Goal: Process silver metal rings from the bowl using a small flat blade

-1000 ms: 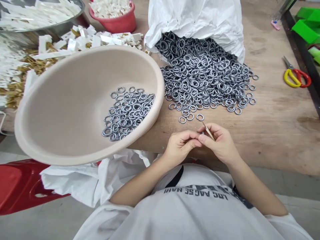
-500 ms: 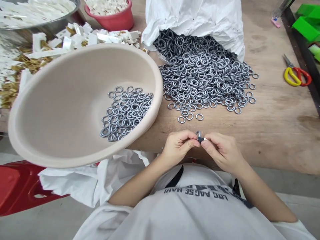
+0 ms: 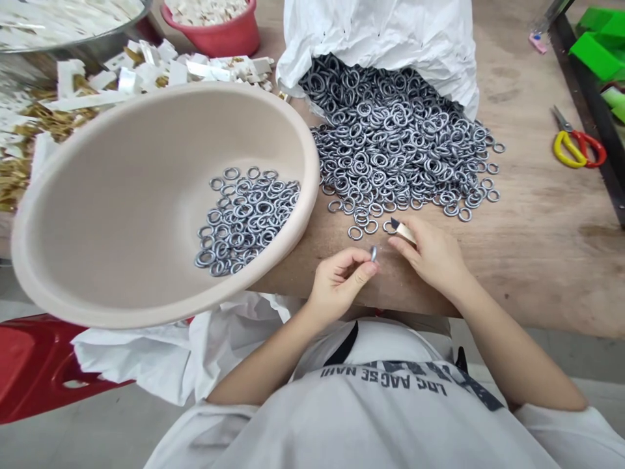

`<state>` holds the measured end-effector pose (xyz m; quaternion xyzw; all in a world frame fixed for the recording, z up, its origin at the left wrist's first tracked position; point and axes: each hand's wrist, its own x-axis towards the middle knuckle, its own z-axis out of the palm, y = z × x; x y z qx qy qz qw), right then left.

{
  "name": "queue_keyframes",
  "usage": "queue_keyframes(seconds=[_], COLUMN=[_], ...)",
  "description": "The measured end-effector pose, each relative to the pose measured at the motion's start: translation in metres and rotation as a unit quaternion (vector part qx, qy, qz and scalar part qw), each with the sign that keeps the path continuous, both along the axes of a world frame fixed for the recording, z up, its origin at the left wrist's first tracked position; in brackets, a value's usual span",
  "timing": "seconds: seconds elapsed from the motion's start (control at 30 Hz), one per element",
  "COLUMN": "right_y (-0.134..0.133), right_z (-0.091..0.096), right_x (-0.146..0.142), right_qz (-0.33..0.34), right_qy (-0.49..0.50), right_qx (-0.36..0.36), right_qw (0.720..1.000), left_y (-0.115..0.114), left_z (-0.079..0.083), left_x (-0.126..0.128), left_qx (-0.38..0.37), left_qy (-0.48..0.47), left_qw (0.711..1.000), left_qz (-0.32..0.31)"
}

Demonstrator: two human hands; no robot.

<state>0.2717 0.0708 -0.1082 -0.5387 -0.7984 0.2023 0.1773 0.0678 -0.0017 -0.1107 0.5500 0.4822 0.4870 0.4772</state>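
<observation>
Between the thumb and fingertips of my left hand (image 3: pixel 338 281), a grey metal ring (image 3: pixel 374 254) is pinched on edge above the table's front part. My right hand (image 3: pixel 437 254) grips a short, pale-handled blade (image 3: pixel 404 230) with a dark, slanted tip. That tip lies over a loose ring at the near edge of the ring pile (image 3: pixel 395 156); whether it touches is hard to see. The pile spills from a white sack (image 3: pixel 375 32). Left of my hands, a large beige basin (image 3: pixel 112 195) holds many similar rings (image 3: pixel 244 221) along its right side.
Scissors (image 3: pixel 579 146) with yellow and red handles lie at the right, near green bins (image 3: pixel 598 49). White and brown pieces (image 3: pixel 129 81) crowd behind the basin, beside a red bowl (image 3: pixel 219 39) and a metal bowl (image 3: pixel 97 39). A red stool (image 3: pixel 43 365) stands lower left.
My hands have moved apart. The right one has shifted up, carrying the blade off the ring towards the pile; the left still pinches its ring, now slightly lower and further left.
</observation>
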Motion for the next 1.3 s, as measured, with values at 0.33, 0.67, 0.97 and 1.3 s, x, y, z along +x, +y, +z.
queue_keyframes(seconds=[0.33,0.67,0.97,1.3], right_y=[-0.001,-0.027,-0.048,-0.062], right_z=[0.006,0.025,0.010,0.019], right_x=[-0.004,-0.021,-0.020,-0.007], right_qz=[0.037,0.008,-0.016,0.048], right_qy=[0.177,0.439,0.365,0.183], right_qx=[-0.131,-0.421,-0.247,-0.026], right_qw=[0.975,0.794,0.897,0.982], left_y=[0.007,0.005,-0.003,-0.004], left_z=[-0.014,-0.015,-0.013,-0.012], left_x=[-0.008,-0.008,0.005,-0.002], left_qx=[0.002,0.249,-0.009,0.004], left_qy=[0.004,0.152,0.000,-0.038], left_qw=[0.998,0.953,1.000,0.999], left_qz=[0.062,-0.084,-0.028,-0.032])
